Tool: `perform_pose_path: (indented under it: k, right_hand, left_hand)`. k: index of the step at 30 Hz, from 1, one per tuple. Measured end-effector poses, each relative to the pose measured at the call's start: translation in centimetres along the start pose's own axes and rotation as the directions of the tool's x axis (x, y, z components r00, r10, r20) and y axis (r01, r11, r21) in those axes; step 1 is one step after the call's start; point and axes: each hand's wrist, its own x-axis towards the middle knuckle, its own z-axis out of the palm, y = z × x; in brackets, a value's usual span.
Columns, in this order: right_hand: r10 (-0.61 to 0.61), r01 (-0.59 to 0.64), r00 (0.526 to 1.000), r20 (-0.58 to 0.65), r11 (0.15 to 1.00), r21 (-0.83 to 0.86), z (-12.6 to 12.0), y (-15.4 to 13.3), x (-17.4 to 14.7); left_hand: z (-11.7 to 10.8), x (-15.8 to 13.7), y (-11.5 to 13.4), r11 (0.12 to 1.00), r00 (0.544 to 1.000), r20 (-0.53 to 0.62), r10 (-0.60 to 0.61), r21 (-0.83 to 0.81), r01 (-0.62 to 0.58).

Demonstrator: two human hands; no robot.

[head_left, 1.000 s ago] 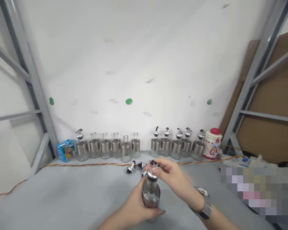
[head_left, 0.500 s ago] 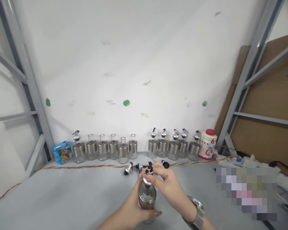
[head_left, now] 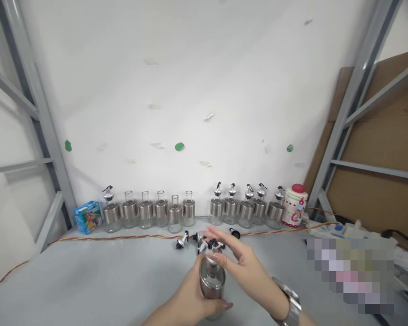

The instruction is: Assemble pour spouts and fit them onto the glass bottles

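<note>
An oil bottle [head_left: 212, 281], glass with a steel band, stands upright in my left hand [head_left: 192, 292], whose fingers and thumb wrap around its body. In the bottle's neck sits a silver and black pourer spout [head_left: 214, 246]. My right hand [head_left: 246, 268] is around the spout with fingers stretched out and apart; its thumb is close against the spout's near side. Just beyond the hands, loose pourer spouts [head_left: 182, 241] lie on the grey table [head_left: 122, 276], some partly hidden by my fingers.
Along the wall stand several bottles without spouts [head_left: 145, 213] and several with spouts [head_left: 246, 210]. A blue box [head_left: 88, 217] is at the left end, a white and red jar [head_left: 293, 206] at the right. A twisted cord [head_left: 122, 237] crosses the table; a power strip [head_left: 343, 228] lies right.
My right hand's fingers have loosened from the pourer spout and spread apart. The bottle in my left hand has shifted slightly to the right.
</note>
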Motion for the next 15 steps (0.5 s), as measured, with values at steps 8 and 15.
perform_pose_path:
  k: [8, 15]
  right_hand:
    - [-0.476, 0.448, 0.873, 0.101, 0.704, -0.551, 0.9, 0.8, -0.2]
    - [-0.513, 0.439, 0.858, 0.009, 0.725, -0.530, 1.4, 1.2, 0.1]
  left_hand:
    - [0.6, 0.1, 0.1, 0.989, 0.999, -0.040, 0.004, -0.145, -0.010]
    - [0.6, 0.3, 1.1, 0.996, 0.996, -0.067, 0.053, -0.072, -0.058]
